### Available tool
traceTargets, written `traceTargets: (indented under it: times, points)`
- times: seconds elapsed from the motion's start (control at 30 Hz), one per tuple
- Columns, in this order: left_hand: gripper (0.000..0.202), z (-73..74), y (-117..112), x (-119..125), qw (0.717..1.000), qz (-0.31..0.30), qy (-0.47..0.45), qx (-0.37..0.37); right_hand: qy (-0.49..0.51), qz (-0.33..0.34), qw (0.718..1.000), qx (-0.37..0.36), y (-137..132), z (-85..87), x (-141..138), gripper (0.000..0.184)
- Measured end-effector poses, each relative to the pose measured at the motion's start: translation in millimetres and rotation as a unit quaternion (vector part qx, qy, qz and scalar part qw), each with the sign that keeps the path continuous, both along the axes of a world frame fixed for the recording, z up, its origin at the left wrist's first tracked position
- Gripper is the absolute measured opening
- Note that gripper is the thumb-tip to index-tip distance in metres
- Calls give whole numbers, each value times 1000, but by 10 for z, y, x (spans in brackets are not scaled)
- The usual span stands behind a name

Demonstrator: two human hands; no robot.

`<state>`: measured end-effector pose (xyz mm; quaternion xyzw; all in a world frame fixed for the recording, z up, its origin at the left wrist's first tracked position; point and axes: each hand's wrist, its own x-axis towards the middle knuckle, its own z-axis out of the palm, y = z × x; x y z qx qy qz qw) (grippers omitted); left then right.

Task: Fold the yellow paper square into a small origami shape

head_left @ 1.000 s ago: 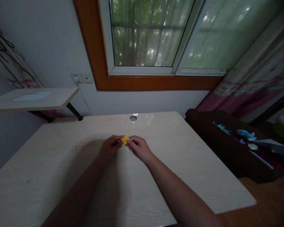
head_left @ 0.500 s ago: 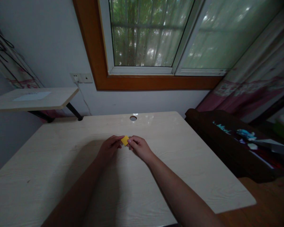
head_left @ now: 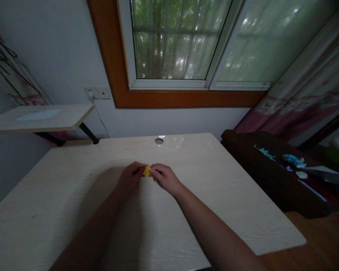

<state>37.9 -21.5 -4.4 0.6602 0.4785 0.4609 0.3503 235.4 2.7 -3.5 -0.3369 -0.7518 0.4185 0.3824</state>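
Observation:
A small yellow piece (head_left: 147,171), squarish and perhaps folded paper, is held between my two hands above the pale desk (head_left: 214,210). My left hand (head_left: 131,175) pinches it from the left, with the thumb and fingers closed at its edge. From the other side, my right hand (head_left: 164,175) grips its right edge, the thumb lying on top. The fingers partly cover the piece, and its underside is hidden.
Behind my hands, a round cable hole (head_left: 159,141) sits near the desk's back edge. A raised shelf (head_left: 70,114) on black legs stands at the left. Right of the desk is a dark brown piece of furniture (head_left: 243,150) with assorted items on it.
The yellow piece has shifted slightly left and nearer to me and is tilted differently. My right fingers have moved a little with it; the left hand stays nearly in place.

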Motion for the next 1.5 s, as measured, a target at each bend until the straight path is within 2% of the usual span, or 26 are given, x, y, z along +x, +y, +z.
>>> traceTargets:
  times: [0.23, 0.53, 0.7, 1.0, 1.5]
  points:
    - [17, 29, -28, 18, 1000, 14, 12, -22, -8, -32, 999, 21, -17, 11, -14, 24]
    - [16, -20, 9, -16, 998, 57, 0, -2, 38, -90, 995, 25, -32, 24, -25, 17]
    - [15, -21, 8, -14, 998, 64, -2, 11, 53, -91, 994, 27, -27, 9, -22, 18]
    - [8, 22, 10, -6, 995, 74, 58, 39, 70, -78, 995, -2, -13, -51, -44, 29]
    - [6, 47, -11, 1, 992, 82, 81, 54, 58, -85, 995, 7, -13, -88, -37, 18]
